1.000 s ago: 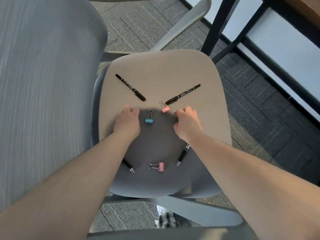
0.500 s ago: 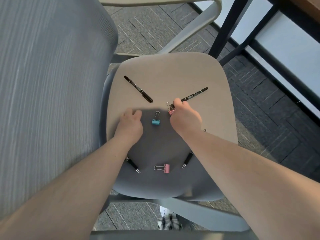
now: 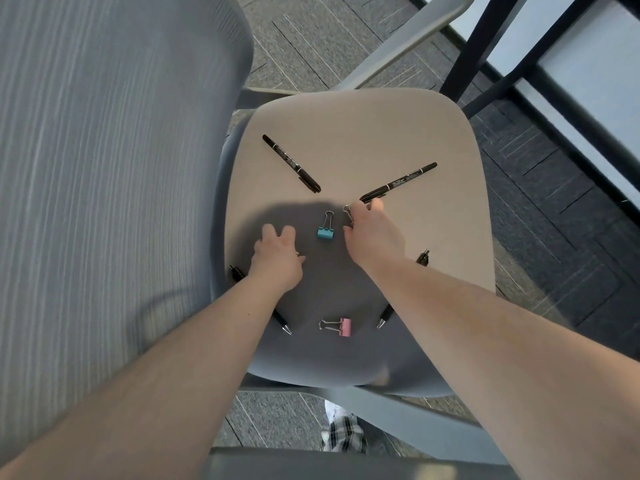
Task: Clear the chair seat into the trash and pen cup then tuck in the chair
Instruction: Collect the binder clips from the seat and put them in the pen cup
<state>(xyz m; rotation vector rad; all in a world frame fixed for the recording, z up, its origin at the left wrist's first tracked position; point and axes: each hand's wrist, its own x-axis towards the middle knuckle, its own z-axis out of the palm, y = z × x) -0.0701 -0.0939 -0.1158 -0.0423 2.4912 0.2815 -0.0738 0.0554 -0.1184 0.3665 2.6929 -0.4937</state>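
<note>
Grey carpet-tile floor, black desk legs w/ pale panel, maybe window.

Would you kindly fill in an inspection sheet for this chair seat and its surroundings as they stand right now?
Surface: chair seat, beige, partly shadowed.
Job's things: two black markers; two pens partly under the forearms; blue binder clip; pink binder clip; another clip's wire handle at the right hand.
Clutter: nothing seen.
Grippers: left hand on the seat, empty; right hand closing on the clip and marker end.
Cables: nothing seen.
Surroundings: carpet floor, dark desk legs; trash and pen cup not visible.
</note>
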